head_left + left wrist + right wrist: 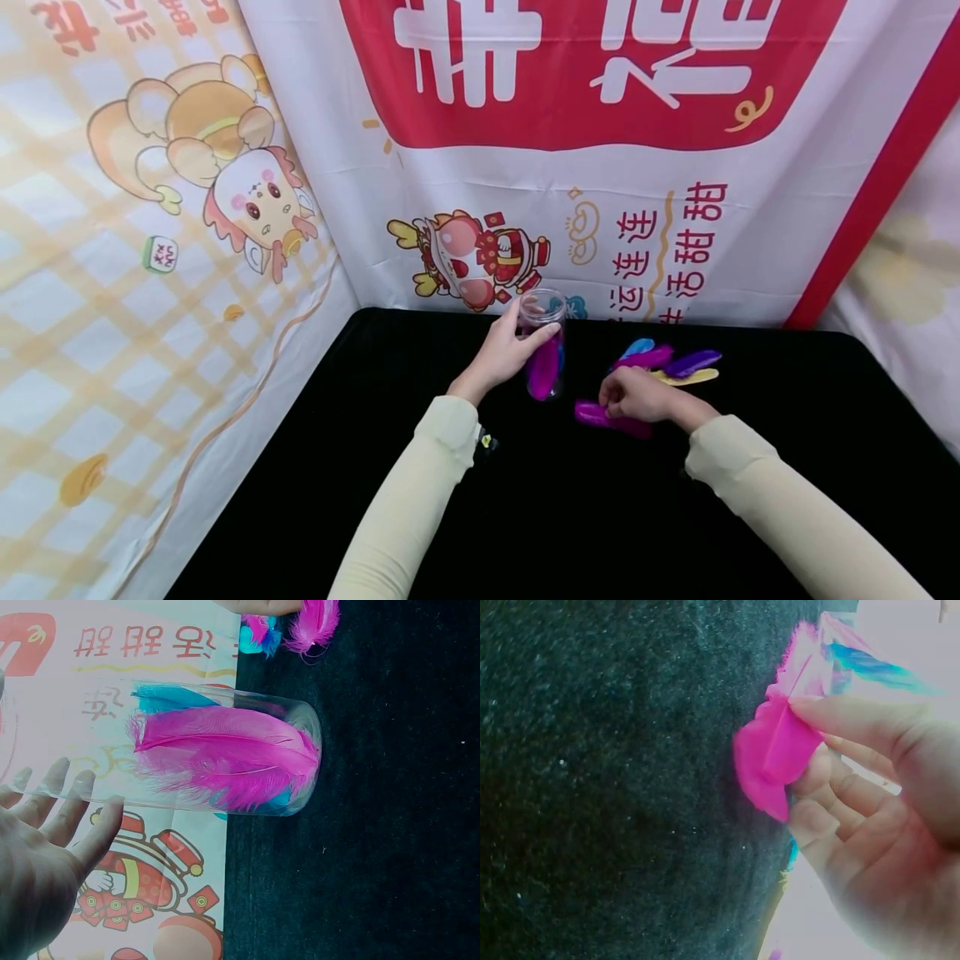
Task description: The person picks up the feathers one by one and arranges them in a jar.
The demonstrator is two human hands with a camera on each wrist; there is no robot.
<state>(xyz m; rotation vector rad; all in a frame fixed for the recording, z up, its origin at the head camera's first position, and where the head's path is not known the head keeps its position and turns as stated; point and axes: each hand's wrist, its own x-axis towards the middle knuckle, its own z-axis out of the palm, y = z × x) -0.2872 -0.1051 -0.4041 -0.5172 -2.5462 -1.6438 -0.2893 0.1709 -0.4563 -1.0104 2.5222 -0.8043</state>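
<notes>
A clear glass jar [543, 310] stands upright near the back of the black table, holding magenta feathers [232, 754] and blue feathers [169, 697]. My left hand [504, 350] grips the jar's upper part, thumb across the front and fingers along the far side. To the right of the jar, my right hand [636, 395] pinches a magenta feather [776, 746] between thumb and fingers, low over the cloth. Behind that hand is a loose group: a blue feather [640, 345], a magenta feather [649, 358], a purple feather [693, 363] and a yellow feather [697, 377].
Black cloth covers the table [570, 517]. A white and red printed backdrop [465, 179] hangs along its back edge, close behind the jar. On the left stands a checked cloth wall [150, 333]. A small dark object [486, 442] shows beside the left cuff.
</notes>
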